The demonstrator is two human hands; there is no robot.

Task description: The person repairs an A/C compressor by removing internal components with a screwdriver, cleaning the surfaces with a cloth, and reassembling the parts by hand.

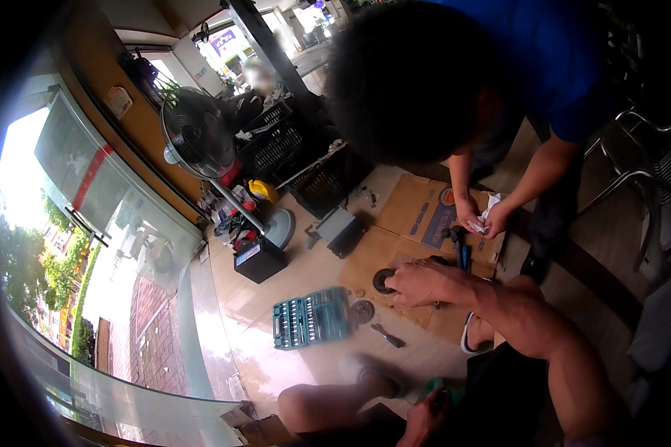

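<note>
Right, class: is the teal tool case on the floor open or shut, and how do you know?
Open: the teal tool case shows rows of shiny metal bits that a closed lid would hide.

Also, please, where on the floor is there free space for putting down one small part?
Bare floor shows between the black box and the open teal tool case, and left of that case. Crowded: the cardboard around the right hand, with the black ring and the blue-handled tool close by.
</note>
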